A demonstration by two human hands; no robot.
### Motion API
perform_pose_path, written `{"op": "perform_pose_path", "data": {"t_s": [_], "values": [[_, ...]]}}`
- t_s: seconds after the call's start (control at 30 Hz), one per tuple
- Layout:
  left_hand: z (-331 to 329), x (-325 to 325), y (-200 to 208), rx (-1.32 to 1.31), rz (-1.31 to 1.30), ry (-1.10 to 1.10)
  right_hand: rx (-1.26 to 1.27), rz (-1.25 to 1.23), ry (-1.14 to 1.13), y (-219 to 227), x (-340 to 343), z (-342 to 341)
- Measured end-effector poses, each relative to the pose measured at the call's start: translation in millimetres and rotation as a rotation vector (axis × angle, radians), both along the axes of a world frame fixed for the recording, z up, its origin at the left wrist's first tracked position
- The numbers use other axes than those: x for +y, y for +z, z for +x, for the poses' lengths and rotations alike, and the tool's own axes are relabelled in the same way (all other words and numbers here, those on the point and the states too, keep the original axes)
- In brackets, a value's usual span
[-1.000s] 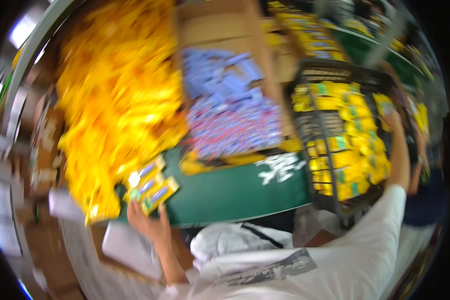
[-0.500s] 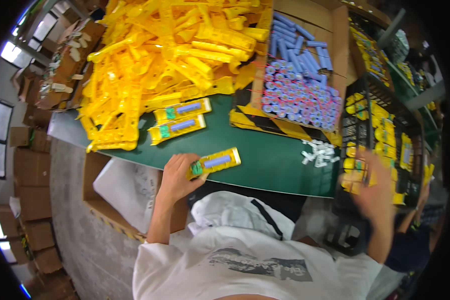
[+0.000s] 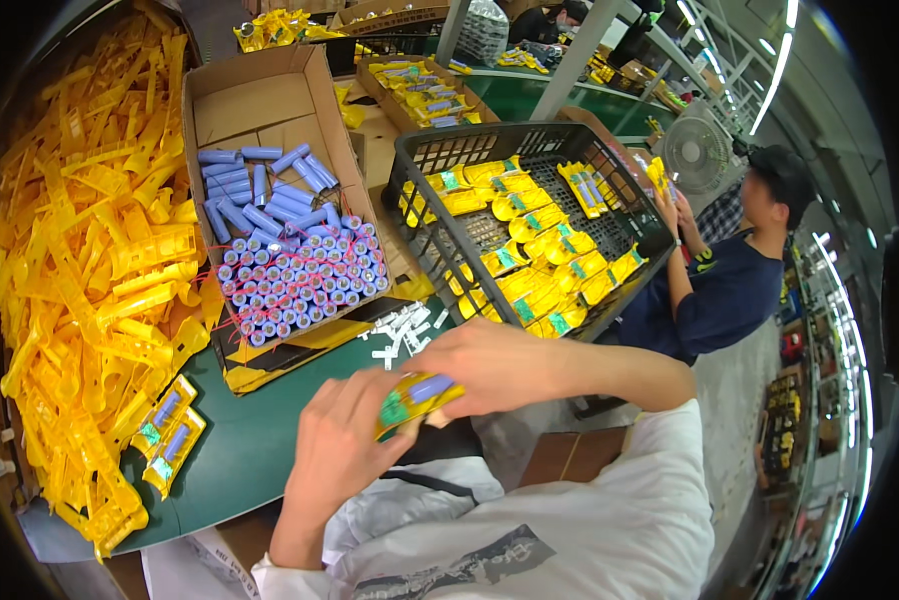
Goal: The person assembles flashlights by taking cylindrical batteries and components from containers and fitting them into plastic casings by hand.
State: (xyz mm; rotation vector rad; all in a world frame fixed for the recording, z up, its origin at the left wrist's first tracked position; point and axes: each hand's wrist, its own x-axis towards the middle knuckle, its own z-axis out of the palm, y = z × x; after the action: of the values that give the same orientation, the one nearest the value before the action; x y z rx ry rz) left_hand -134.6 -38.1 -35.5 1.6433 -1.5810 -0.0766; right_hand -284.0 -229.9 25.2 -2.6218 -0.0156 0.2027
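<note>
Over the near edge of the green table, my left hand (image 3: pixel 336 440) is closed on the left end of a yellow plastic casing (image 3: pixel 448 398). The casing carries a blue-violet cylindrical battery (image 3: pixel 431 388) and a small green circuit board (image 3: pixel 394 408). My right hand (image 3: pixel 490 366) reaches across from the right and closes on the casing's other end; its fingertips are partly hidden. Just beyond the hands lies a scatter of small white pieces (image 3: pixel 402 328). Two similar casings with batteries (image 3: pixel 177 440) rest on the table to the left.
A heap of yellow casings (image 3: pixel 90 270) covers the left side. Beside it stands a cardboard box (image 3: pixel 260 95) of batteries with red wires. A black plastic crate (image 3: pixel 425 150) holds several filled casings. At right, a person (image 3: pixel 740 280) handles a yellow piece near a fan (image 3: pixel 695 150).
My view has swung to the right. My right hand has come from beside the crate to the casing in my left hand, and both hands now meet at it.
</note>
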Motion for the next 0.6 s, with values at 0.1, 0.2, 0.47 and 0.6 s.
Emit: {"op": "perform_pose_path", "data": {"t_s": [0.1, 0.2, 0.47, 0.6], "values": [[-7.2, -29.6, 11.9, -0.136, -0.255, 0.075, 0.025, 0.039, -0.182, 31.2, -41.2, -11.5], [0.2, -29.2, -24.8, -0.059, -0.555, 0.125, -0.066, 0.014, -0.704, 42.8, -142.8, -39.9], [36.2, 99.7, -138.9, -0.220, 0.217, 0.771, 0.143, -0.681, -1.169, -100.5, -482.8, -140.3], [70.0, 129.1, -118.9, -0.362, 0.188, 1.117, 0.051, -0.809, -1.190, -152.3, -543.8, -194.4]]}}
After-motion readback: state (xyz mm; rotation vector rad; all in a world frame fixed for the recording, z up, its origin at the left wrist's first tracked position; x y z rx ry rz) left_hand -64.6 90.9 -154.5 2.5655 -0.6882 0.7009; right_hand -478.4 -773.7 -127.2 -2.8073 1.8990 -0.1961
